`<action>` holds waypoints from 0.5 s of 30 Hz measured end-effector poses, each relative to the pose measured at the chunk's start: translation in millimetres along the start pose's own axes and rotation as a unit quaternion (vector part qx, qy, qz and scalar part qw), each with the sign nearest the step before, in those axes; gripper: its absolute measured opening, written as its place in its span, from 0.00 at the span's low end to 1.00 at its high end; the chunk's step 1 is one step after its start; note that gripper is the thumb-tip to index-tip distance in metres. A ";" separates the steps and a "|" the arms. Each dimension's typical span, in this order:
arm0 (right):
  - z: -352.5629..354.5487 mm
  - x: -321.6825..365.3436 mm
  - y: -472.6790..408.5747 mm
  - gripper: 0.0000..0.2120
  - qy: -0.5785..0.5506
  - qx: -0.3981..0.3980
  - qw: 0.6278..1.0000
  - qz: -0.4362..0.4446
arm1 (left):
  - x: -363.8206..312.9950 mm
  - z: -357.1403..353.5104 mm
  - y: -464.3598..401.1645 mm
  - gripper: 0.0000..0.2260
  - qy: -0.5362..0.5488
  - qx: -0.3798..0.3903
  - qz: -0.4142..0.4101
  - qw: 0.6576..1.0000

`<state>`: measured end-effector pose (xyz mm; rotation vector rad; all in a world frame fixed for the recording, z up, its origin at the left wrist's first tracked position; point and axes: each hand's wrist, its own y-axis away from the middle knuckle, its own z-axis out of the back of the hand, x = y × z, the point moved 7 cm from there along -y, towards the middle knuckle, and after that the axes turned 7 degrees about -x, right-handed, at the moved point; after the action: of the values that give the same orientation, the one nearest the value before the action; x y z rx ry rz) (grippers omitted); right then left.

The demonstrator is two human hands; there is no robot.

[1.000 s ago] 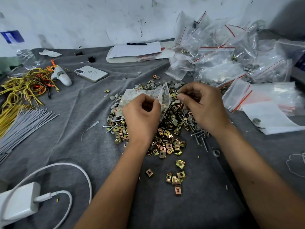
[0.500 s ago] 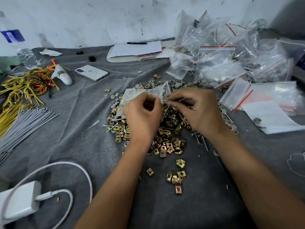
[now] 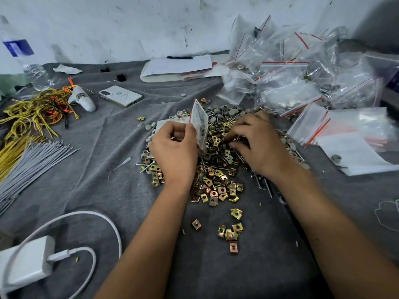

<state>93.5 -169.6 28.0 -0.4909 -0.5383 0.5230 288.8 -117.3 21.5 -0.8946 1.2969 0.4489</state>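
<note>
Hands apart, side by side over the heap. Spilling back toward both wrists, clip nuts (image 3: pixel 216 184): small, hard, light one by one, probably sharp-edged and prone to snagging together, so best nipped across the flat faces with thumb and forefinger rather than scooped. Right hand (image 3: pixel 260 145) curled fingers-down into that heap, tips buried; impossible to tell whether a piece is caught. Left hand (image 3: pixel 172 154) pinching a small zip bag (image 3: pixel 200 124) near its red-striped mouth, held upright just beyond thumb and forefinger. Thin, limp, slippery film by the look of it; better gripped at one lip beside the seal, leaving the mouth free to gape. Just right of the right wrist, loose screws (image 3: pixel 262 186). Beyond the fingertips, grey caps (image 3: pixel 226 111). Farther off to the right, filled bags (image 3: pixel 287 83) piled up.
</note>
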 end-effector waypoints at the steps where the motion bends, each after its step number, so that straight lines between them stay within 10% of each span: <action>1: 1.3 -0.5 -0.4 0.08 0.004 -0.004 1.000 -0.002 | -0.4 -0.4 0.5 0.08 0.000 0.000 0.000 1.000; 15: 19.0 26.9 2.6 0.09 -0.141 -0.098 0.985 0.020 | -15.6 -20.5 16.1 0.09 -0.070 0.107 -0.173 0.977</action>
<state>101.3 -146.4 50.3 -0.6196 -0.8580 0.5851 260.1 -120.6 31.1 -0.8685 1.0122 0.0948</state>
